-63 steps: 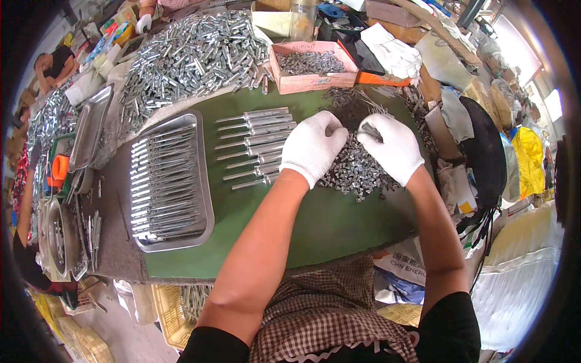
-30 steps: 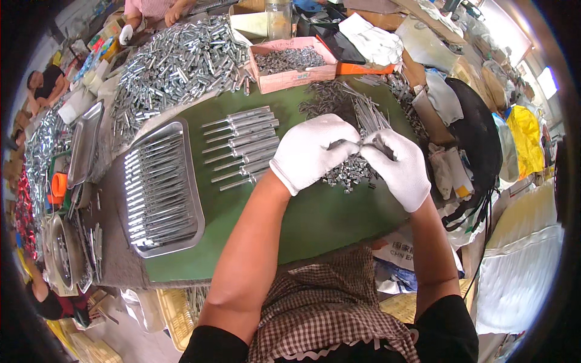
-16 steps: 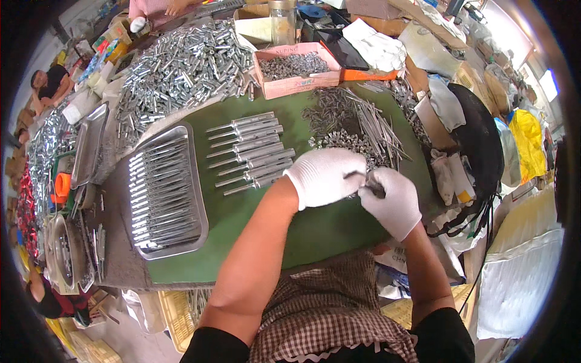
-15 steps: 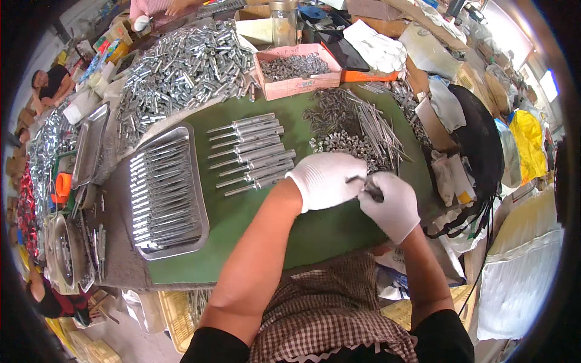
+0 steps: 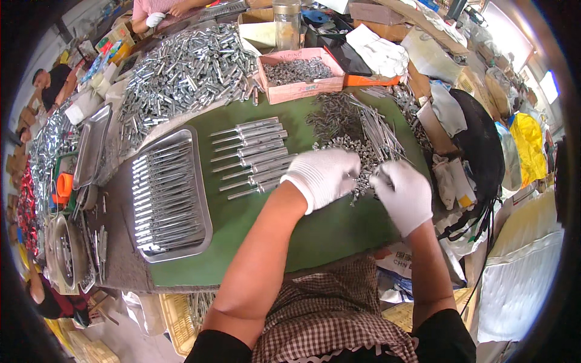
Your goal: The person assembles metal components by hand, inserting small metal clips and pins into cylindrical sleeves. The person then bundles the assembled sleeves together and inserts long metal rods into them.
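Both hands wear white knit gloves. My left hand (image 5: 324, 175) is closed at the near edge of a heap of small shiny metal fittings (image 5: 345, 143); what its curled fingers hold, if anything, is hidden. On the right side of that heap, my right hand (image 5: 407, 196) has its fingertips pinched together over the fittings, and what is between them is too small to make out. Behind the hands lie a heap of small dark metal pins (image 5: 331, 115) and a bundle of thin metal rods (image 5: 382, 133). Left of my left hand, several metal tubes with thin rods (image 5: 257, 151) lie in a row.
A metal tray (image 5: 206, 225) of rod assemblies stands left on the green mat (image 5: 254, 254). Beyond the mat are a large pile of metal tubes (image 5: 187, 72), a pink box (image 5: 299, 92) of small parts and a glass jar (image 5: 287, 27). Another person's gloved hand (image 5: 155, 20) shows at the far side.
My hands were together, with a small dark piece between the fingers. They have moved apart, the left slightly left and the right slightly right, onto the fittings.
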The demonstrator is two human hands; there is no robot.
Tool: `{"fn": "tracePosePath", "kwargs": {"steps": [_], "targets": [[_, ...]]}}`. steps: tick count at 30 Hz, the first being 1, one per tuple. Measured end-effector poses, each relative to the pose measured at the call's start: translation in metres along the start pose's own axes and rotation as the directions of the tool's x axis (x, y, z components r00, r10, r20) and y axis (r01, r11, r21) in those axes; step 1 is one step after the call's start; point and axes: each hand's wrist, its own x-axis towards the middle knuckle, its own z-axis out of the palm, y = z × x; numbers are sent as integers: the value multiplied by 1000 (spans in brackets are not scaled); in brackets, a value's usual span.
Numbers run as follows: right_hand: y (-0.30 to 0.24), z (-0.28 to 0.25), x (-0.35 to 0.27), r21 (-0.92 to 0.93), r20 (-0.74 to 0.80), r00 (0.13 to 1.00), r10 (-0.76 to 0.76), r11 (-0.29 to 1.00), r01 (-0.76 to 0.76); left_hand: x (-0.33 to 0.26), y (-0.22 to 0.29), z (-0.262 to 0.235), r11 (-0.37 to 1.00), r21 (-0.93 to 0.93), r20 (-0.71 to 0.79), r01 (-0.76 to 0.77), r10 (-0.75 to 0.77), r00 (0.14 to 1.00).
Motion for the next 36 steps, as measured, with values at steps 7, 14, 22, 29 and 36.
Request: {"fn": "tracePosePath", "kwargs": {"steps": [7,14,22,29,36], "targets": [[10,33,95,-75,42,997,-62,995,65,2,-27,-18,931,-252,-690,263,-363,626],[12,53,150,-337,361,915,179,940,-50,4,-32,-14,938,-237,-711,252,-344,613],[19,54,144,-290,354,924,145,956,-40,5,-33,-9,947,-211,-671,242,-321,669],[34,42,119,153,228,973,-29,988,-6,8,-30,-4,930,-251,-595,269,-367,715],[-3,15,104,600,453,884,119,692,-401,12,-25,0,979,-187,-592,80,-177,786]]}}
